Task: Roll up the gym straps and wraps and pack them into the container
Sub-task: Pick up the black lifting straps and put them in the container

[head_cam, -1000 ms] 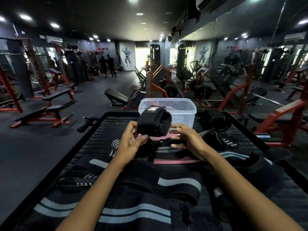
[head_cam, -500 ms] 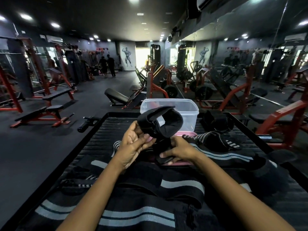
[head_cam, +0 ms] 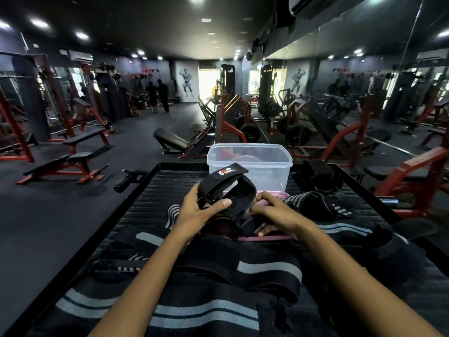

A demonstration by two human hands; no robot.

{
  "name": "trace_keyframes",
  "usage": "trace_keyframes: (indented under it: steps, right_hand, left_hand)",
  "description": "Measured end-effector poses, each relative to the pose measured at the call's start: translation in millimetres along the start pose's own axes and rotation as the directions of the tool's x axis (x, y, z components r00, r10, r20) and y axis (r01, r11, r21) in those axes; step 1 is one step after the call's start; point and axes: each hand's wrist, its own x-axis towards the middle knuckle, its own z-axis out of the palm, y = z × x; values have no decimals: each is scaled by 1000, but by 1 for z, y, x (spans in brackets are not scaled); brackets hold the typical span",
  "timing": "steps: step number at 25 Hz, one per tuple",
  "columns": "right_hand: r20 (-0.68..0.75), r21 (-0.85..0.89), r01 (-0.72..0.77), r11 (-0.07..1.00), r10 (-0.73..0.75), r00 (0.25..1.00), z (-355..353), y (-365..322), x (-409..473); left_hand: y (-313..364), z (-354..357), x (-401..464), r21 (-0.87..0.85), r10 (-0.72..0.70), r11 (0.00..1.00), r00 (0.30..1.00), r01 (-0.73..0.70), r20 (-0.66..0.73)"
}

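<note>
A black gym strap (head_cam: pixel 227 188) with a red and white label is curled into a loose loop just in front of the clear plastic container (head_cam: pixel 264 161). My left hand (head_cam: pixel 199 212) grips the loop's left side, thumb across its front. My right hand (head_cam: pixel 272 215) pinches the strap's lower right end, low over a pink lid (head_cam: pixel 262 238). Several black wraps with grey stripes (head_cam: pixel 206 312) lie spread over the black ribbed platform (head_cam: pixel 150 203) near me. The container looks empty.
A rolled striped wrap (head_cam: pixel 315 205) and a black padded piece (head_cam: pixel 315 175) lie right of the container. Beyond the platform's raised edge is gym floor with red benches (head_cam: pixel 65 164), machines, a mirror wall at right, and two people far back.
The tightly held strap has loosened into an open loop and tilted. My right hand dropped from the strap's right side to its lower end by the pink lid.
</note>
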Motion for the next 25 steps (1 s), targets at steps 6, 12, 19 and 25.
trace_keyframes:
  steps: [6, 12, 19, 25]
  right_hand:
    - [144, -86, 98, 991, -85, 986, -5, 15, 3]
    - [114, -20, 195, 981, -192, 975, -11, 17, 7]
    - [82, 73, 261, 962, -267, 960, -17, 14, 2]
    - [79, 195, 224, 955, -243, 967, -16, 11, 0]
  left_hand:
    - [-16, -7, 4, 80, -27, 996, 999, 30, -36]
    - [-15, -18, 5, 181, -66, 982, 998, 61, 21]
    - [-9, -12, -3, 598, -14, 788, 966, -148, 258]
    - [4, -9, -10, 773, 65, 577, 959, -262, 276]
